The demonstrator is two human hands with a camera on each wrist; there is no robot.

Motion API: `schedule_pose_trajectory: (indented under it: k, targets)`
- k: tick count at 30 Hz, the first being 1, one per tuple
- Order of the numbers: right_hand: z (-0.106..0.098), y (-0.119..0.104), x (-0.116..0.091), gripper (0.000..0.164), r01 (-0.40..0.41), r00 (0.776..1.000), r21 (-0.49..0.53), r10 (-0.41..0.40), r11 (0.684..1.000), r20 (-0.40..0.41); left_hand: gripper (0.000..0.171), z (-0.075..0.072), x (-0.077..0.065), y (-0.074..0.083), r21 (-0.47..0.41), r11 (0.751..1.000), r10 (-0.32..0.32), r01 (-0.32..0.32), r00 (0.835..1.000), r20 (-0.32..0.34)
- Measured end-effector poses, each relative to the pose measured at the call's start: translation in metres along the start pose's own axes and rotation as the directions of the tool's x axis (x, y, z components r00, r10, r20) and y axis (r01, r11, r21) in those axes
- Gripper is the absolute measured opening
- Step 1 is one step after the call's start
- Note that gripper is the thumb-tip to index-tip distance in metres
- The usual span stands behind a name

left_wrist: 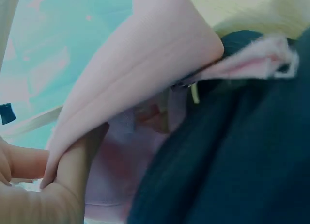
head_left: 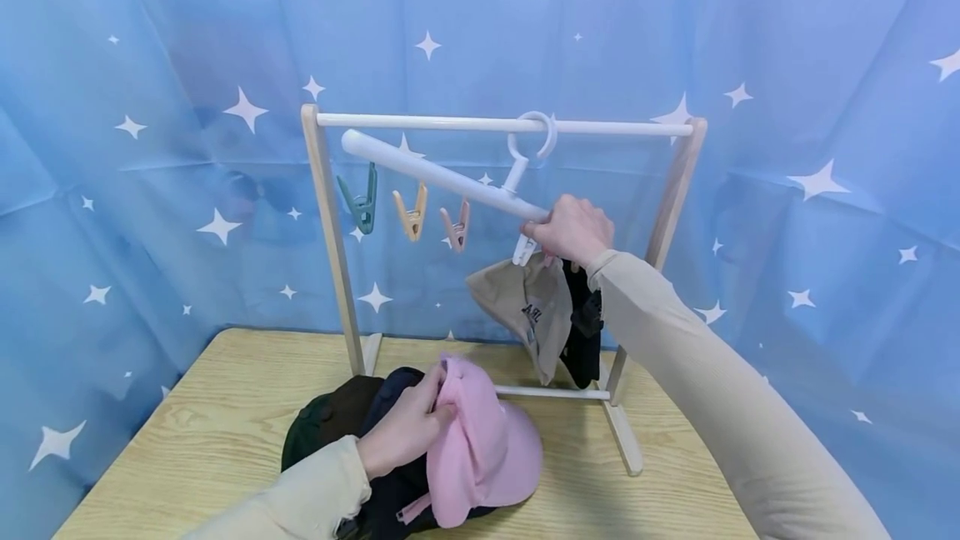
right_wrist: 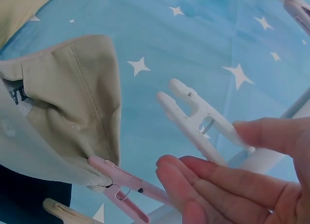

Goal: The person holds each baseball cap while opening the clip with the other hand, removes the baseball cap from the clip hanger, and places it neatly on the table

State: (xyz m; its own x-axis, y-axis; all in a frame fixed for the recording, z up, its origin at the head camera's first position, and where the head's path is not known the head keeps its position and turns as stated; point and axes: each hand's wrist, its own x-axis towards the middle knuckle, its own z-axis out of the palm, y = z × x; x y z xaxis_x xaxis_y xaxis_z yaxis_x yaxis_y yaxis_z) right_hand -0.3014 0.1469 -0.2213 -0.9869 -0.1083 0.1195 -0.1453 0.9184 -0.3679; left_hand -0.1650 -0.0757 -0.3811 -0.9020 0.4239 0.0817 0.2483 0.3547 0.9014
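My left hand (head_left: 408, 423) pinches the edge of a pink baseball cap (head_left: 480, 440) between thumb and fingers, above a pile of dark caps (head_left: 341, 411). In the left wrist view, the pink cap's rim (left_wrist: 140, 64) is folded over the thumb. At the white hanger's (head_left: 442, 177) right part, my right hand (head_left: 573, 230) pinches a white clip (right_wrist: 201, 120); the clip's tips stand apart with nothing between them. Nearby, a pink clip (right_wrist: 126, 183) bites a beige cap (head_left: 528, 307), and a black cap (head_left: 581, 332) hangs beside it.
A rack with wooden side posts (head_left: 330, 232) and a white top rail (head_left: 427, 122) carries the tilted hanger. Green (head_left: 362, 200), yellow (head_left: 411, 211) and pink (head_left: 456, 225) clips hang on its left side. Behind the wooden table (head_left: 217, 415) is a blue star-printed curtain (head_left: 480, 23).
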Motion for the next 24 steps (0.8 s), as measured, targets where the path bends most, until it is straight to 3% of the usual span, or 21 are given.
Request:
schedule_pose_trajectory:
  k: [4, 8, 13, 18, 24]
  targets:
    - [0.0, 0.002, 0.001, 0.042, 0.0, 1.0, -0.004, 0.0, 1.0, -0.001, 0.038, -0.002, -0.01, -0.011, -0.043, 0.994, -0.1, 0.101, 0.995, 0.003]
    - [0.002, 0.004, -0.001, 0.044, 0.003, 1.0, 0.004, -0.003, 1.0, -0.021, 0.019, -0.004, -0.018, -0.021, -0.102, 0.971, -0.211, 0.215, 0.976, 0.045]
    - [0.006, 0.009, -0.004, 0.046, 0.039, 0.997, 0.03, -0.037, 0.999, -0.062, 0.02, -0.01, -0.027, -0.03, -0.172, 0.939, -0.288, 0.299, 0.954, 0.086]
    - [0.01, 0.013, -0.006, 0.049, 0.07, 0.993, 0.048, -0.065, 0.996, -0.094, 0.021, -0.014, -0.032, -0.036, -0.195, 0.923, -0.312, 0.333, 0.941, 0.13]
    - [0.007, 0.022, -0.01, 0.053, 0.109, 0.992, 0.023, -0.107, 0.994, -0.066, 0.021, -0.018, -0.035, -0.036, -0.194, 0.931, -0.283, 0.31, 0.946, 0.157]
